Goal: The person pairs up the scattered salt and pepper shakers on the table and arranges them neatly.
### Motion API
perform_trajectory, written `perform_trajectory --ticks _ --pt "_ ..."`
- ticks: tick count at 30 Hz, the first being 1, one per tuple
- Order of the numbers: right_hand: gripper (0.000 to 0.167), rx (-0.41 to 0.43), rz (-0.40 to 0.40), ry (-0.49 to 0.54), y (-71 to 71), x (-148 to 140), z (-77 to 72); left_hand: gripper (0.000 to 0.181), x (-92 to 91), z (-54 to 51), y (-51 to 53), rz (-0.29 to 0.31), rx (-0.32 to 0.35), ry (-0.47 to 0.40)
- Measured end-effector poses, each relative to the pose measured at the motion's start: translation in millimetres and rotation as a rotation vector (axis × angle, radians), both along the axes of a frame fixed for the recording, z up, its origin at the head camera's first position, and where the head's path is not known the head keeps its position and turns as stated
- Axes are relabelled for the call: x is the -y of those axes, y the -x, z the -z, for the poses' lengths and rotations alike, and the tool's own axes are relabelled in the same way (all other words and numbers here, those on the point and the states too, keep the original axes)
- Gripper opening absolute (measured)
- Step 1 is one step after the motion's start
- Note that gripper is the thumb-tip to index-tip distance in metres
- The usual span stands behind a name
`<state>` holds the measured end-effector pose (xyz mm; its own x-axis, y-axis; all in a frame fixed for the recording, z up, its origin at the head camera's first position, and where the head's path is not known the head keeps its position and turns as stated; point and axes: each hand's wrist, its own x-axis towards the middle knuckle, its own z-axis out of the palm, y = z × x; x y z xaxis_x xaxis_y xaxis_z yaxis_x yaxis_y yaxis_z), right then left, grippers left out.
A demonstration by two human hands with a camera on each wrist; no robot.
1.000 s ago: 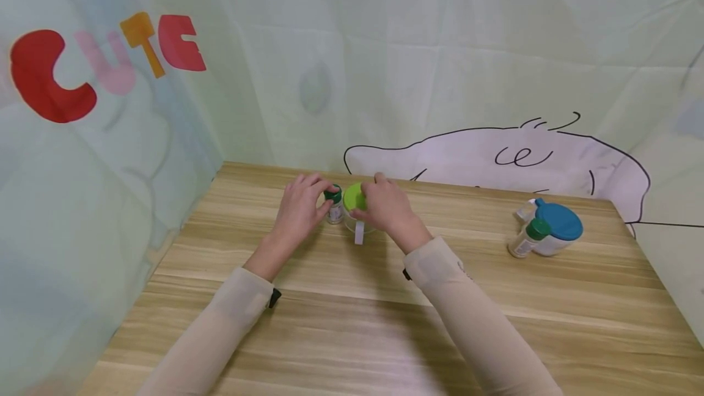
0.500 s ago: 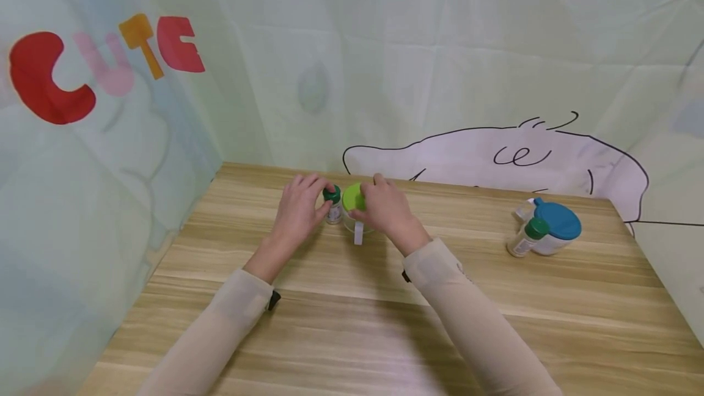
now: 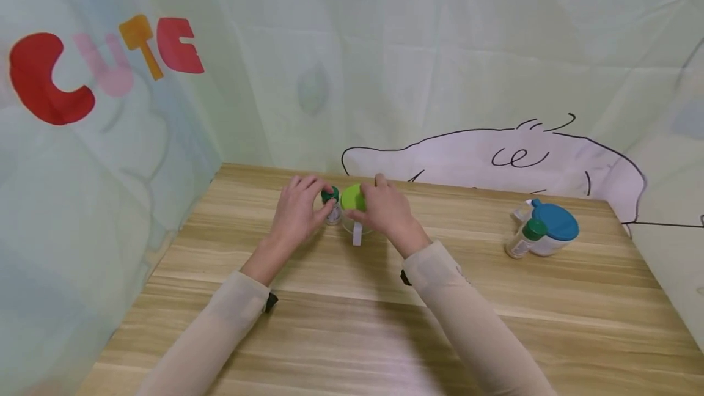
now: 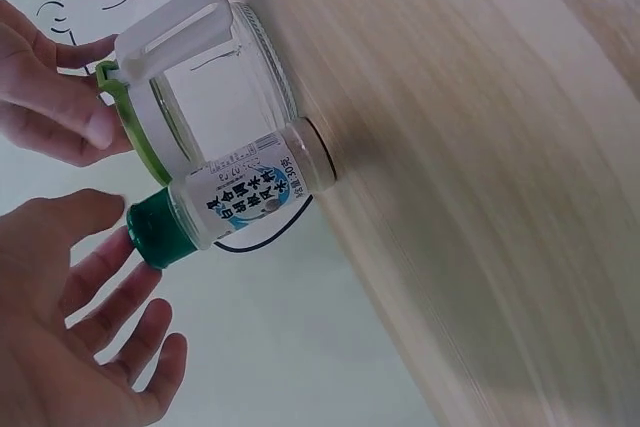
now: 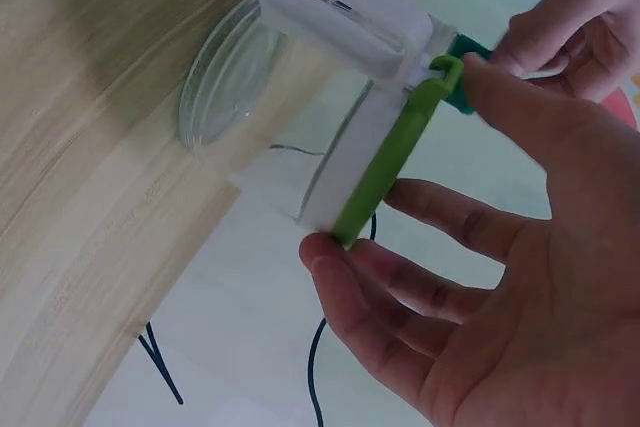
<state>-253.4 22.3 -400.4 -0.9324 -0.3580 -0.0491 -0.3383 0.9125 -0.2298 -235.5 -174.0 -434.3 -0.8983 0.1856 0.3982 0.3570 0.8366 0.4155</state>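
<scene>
A small seasoning bottle with a green cap stands upright at the back of the table. My left hand pinches this cap between thumb and forefinger, the other fingers loosely spread. Close beside the bottle, on its right, stands a clear glass jar with a light green lid and a white handle. My right hand grips the lid from above; in the right wrist view its thumb is at the lid's tab and its fingertips are at the opposite edge.
Farther right on the wooden table stand a blue-lidded jar and a second green-capped bottle, close together. Printed cloth walls rise along the table's back and left edges.
</scene>
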Motion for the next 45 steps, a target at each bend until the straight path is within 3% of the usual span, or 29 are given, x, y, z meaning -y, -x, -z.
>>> perform_trajectory --ticks 7,15,21,37,45 --pt "0.072 0.029 0.013 0.074 -0.8 -10 -2.0 0.021 -2.1 -3.1 -2.8 0.0 -0.021 -0.009" --pt "0.059 -0.129 -0.1 0.159 -0.3 -31 -0.6 0.031 -5.3 -7.1 -2.2 0.032 0.005 0.03" --pt "0.047 -0.221 -0.133 0.195 -3.1 -51 1.1 0.034 -8.5 -7.4 -2.5 0.038 0.004 0.041" --pt "0.04 -0.241 -0.118 0.297 -22.2 -111 -0.8 0.035 -18.6 -3.3 -9.3 0.093 -0.016 0.037" --pt "0.04 -0.225 -0.023 0.324 -31.4 -142 -3.7 0.038 -31.1 -3.8 -12.7 0.112 0.01 0.1"
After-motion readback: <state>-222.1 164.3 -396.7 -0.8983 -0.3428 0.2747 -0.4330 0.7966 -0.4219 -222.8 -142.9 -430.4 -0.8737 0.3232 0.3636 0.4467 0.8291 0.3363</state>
